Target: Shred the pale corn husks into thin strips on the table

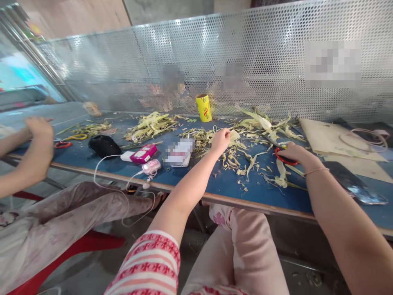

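My right hand [296,153] is closed round the red handles of a pair of scissors [284,159] above the blue tabletop. The blades point to the far left, towards pale green leafy stalks [260,123]. My left hand [221,140] is closed, fingers curled together, over a heap of shredded plant scraps [202,137]. What its fingers hold, if anything, is hidden. Cut strips and a pale leaf piece [281,174] lie between the two hands.
A yellow tube [204,108] stands before a perforated metal screen [260,57]. Left of me are a phone [179,152], pink box [144,153], white cables and black pouch [104,146]. Another person's hand [39,131] is at far left. A dark phone [353,182] and cardboard [334,139] lie right.
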